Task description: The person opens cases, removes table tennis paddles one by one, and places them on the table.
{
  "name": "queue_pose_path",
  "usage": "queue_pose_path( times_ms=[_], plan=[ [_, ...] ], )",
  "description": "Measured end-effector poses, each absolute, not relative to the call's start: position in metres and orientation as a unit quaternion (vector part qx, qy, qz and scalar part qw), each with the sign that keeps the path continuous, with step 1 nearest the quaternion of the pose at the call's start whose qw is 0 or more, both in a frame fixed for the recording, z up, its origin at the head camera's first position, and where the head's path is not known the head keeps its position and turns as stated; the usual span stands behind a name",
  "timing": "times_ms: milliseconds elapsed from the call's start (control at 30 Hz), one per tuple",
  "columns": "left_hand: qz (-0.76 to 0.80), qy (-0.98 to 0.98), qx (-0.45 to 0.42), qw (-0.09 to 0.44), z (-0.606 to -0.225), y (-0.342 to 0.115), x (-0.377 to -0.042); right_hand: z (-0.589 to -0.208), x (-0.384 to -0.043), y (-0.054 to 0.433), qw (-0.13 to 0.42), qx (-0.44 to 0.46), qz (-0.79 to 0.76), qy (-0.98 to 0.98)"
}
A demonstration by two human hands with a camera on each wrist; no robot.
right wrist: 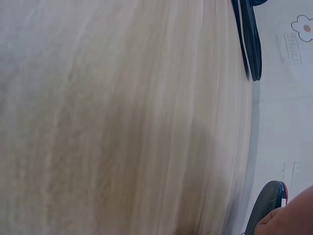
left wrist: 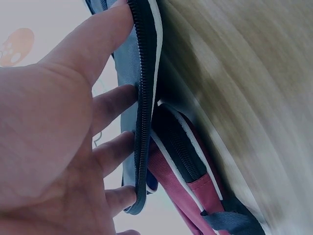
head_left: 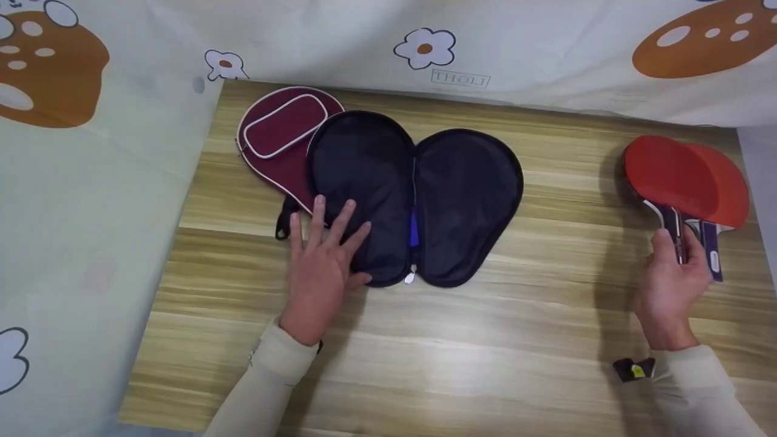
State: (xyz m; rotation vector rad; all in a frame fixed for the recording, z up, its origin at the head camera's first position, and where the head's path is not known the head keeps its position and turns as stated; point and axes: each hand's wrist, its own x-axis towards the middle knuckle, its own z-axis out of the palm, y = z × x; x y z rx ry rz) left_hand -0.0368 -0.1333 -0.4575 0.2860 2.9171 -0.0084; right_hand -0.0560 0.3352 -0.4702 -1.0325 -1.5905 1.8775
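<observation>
A black paddle case [head_left: 467,206] lies unzipped and spread flat, its two halves side by side. My left hand [head_left: 322,267] rests on the lower part of its left half, fingers spread and straight. In the left wrist view the fingers touch the zipper edge [left wrist: 143,98]. Partly under that half is a maroon paddle case [head_left: 276,133] with white piping. At the right, my right hand [head_left: 674,285] grips the handle of a red table tennis paddle [head_left: 668,173], held above the table. A second red paddle [head_left: 731,188] lies behind it, partly covered, its dark handle beside the hand.
The wooden table [head_left: 437,352] backs onto a pale curtain [head_left: 340,36] printed with flowers and brown shapes, which also hangs along the left. A silver zipper pull [head_left: 410,277] sits at the black case's lower middle, near a blue patch [head_left: 414,229] at the fold.
</observation>
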Motion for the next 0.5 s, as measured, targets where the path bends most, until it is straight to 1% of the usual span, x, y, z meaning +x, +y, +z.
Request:
queue_pose_path(
  times_ms=[200,367,500],
  plan=[
    [-0.003,0.990,0.098,0.102,-0.458,-0.133,-0.037,-0.474,-0.057,0.341,0.236,-0.391,0.677,-0.577],
    [-0.006,0.992,0.100,0.083,-0.459,-0.133,-0.035,-0.481,-0.057,0.343,0.247,-0.380,0.664,-0.595],
    [-0.009,0.992,0.100,0.071,-0.460,-0.133,-0.035,-0.485,-0.056,0.344,0.230,-0.373,0.622,-0.649]
  ],
)
